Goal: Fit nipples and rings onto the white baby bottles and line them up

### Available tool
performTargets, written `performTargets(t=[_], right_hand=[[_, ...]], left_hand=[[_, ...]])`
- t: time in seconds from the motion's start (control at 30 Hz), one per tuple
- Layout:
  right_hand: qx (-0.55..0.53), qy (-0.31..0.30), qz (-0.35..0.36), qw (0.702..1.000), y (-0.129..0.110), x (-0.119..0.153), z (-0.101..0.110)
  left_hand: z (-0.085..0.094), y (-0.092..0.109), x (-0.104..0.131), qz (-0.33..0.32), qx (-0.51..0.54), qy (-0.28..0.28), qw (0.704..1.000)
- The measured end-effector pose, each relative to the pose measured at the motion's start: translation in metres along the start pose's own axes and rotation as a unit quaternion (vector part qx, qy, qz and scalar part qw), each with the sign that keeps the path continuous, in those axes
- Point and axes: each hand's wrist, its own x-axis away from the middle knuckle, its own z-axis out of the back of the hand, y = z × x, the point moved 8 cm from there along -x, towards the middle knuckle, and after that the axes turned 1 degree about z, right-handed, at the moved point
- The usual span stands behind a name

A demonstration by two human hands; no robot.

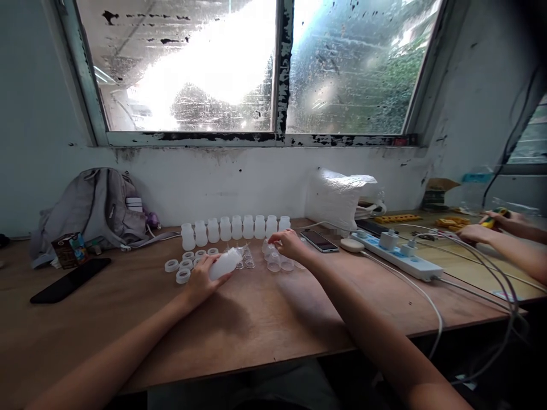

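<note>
Left hand (205, 277) gripping frosted, waisted plastic bottle (225, 264), tilted above wooden bench (256, 336). Right hand (287, 244) reaching forward, fingers curling down at clear rounded plastic caps (274, 262); grasp unclear. Matte white rings (183, 276) lying beside left hand, frosted bottles (225, 229) standing behind.

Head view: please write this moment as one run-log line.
left hand: holds tilted white bottle | right hand: at clear cups | white bottle row: upright near wall | white rings: beside left hand
</note>
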Motion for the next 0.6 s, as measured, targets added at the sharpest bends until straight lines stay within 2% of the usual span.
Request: performTargets(t=[0.13, 0.3, 0.5, 0.53, 0.6], right_hand=[[0.003, -0.115, 0.001, 0.993, 0.009, 0.011, -0.019], [-0.028, -0.154, 0.019, 0.987, 0.0, 0.019, -0.03], [-0.077, -0.106, 0.053, 0.99, -0.017, 0.021, -0.031], [-0.102, -0.082, 0.045, 0.99, -0.017, 0.02, -0.028], [-0.171, 0.009, 0.008, 0.985, -0.014, 0.016, -0.015]], left_hand=[[-0.004, 0.004, 0.003, -0.048, -0.031, 0.009, 0.998], [-0.004, 0.009, 0.004, -0.083, -0.072, 0.014, 0.994], [0.0, 0.007, 0.002, -0.077, -0.128, 0.009, 0.989], [-0.001, 0.006, 0.001, -0.074, -0.134, 0.009, 0.988], [-0.001, 0.004, 0.001, -0.066, -0.14, 0.006, 0.988]])
